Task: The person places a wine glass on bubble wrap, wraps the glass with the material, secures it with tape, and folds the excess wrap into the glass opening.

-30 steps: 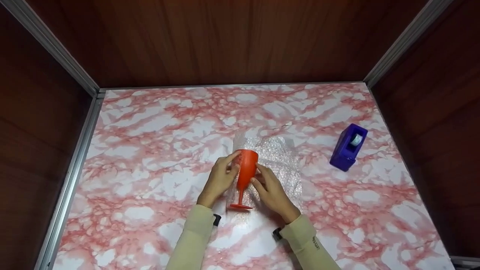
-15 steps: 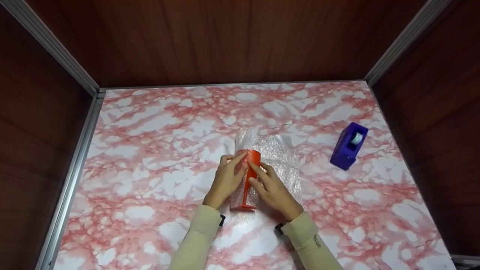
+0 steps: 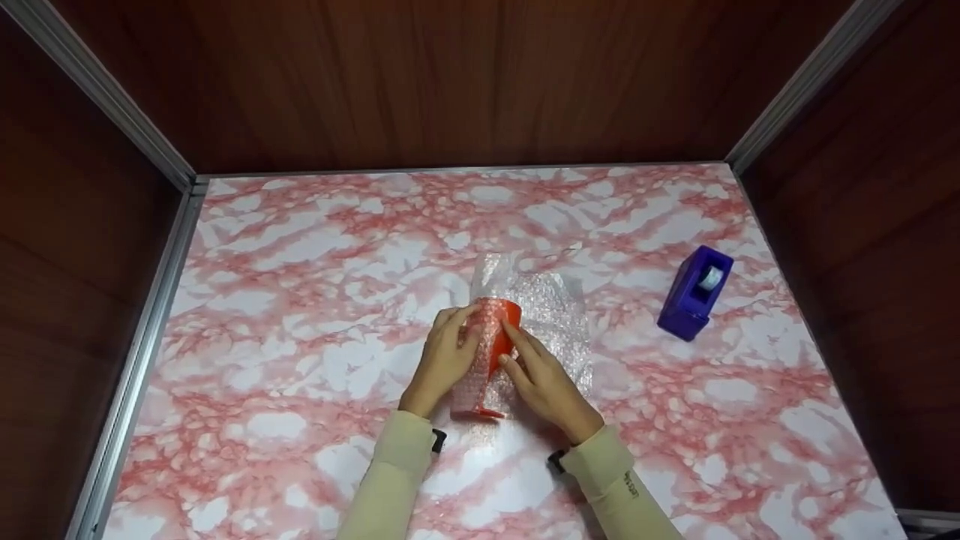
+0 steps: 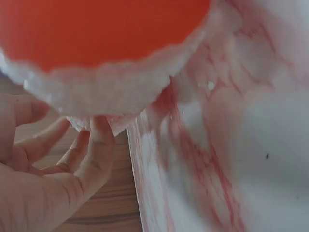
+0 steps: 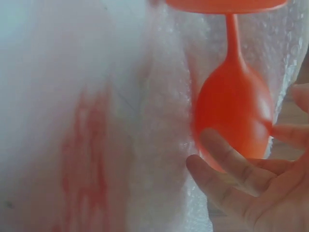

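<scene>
An orange stemmed goblet (image 3: 512, 309) lies on a sheet of bubble wrap (image 3: 556, 330), its rim away from me and its foot towards me. The left part of the sheet is folded over the goblet's left side. My left hand (image 3: 441, 364) holds that fold against the bowl; in the left wrist view its fingers curl at the wrap (image 4: 111, 92) below the orange rim. My right hand (image 3: 551, 386) grips the bare right side of the bowl between thumb and fingers. Stem and bowl (image 5: 234, 106) show uncovered in the right wrist view.
A purple tape dispenser (image 3: 684, 307) with a roll of clear tape stands on the right of the marbled red-and-white table (image 3: 300, 315). Dark wooden panels (image 3: 465, 82) with metal edging enclose the table at the back and both sides.
The left side of the bubble wrap has come up over the goblet, covering its left part down to the foot. My left hand shifted right, then slightly back; the right stayed beside the bowl.
</scene>
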### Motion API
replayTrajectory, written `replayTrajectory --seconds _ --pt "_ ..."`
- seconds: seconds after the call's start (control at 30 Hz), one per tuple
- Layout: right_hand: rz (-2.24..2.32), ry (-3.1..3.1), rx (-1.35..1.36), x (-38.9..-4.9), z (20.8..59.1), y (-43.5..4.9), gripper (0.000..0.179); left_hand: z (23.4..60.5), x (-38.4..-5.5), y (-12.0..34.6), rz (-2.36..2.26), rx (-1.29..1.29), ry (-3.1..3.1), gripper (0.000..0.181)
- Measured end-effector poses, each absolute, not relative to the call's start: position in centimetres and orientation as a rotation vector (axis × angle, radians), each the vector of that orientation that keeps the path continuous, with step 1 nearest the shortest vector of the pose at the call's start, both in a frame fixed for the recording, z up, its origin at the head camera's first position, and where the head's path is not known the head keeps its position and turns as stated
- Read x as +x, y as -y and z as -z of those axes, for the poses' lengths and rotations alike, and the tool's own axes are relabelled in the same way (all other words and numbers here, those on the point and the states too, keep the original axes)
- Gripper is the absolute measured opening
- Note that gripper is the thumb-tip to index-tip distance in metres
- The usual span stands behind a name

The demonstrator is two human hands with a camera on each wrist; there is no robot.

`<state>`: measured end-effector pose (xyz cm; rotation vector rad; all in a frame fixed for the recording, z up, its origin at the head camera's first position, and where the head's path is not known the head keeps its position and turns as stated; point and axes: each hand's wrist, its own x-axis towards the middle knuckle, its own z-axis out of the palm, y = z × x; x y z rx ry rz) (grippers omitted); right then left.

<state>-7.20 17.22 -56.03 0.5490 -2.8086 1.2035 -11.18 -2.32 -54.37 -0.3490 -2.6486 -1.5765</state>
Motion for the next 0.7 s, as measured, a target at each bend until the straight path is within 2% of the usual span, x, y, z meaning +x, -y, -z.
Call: replayTrajectory --seconds 0.43,0.7 --pt "-1.328 2.755 0.603 -7.2 56.7 -17.0 0.062 54.6 -11.2 3.2 1.653 -0.414 2.68 0.041" --pt "-1.332 2.615 0.654 -7.3 57.2 -17.1 0.058 54.1 -10.9 3.0 1.617 -0.397 2.714 0.041"
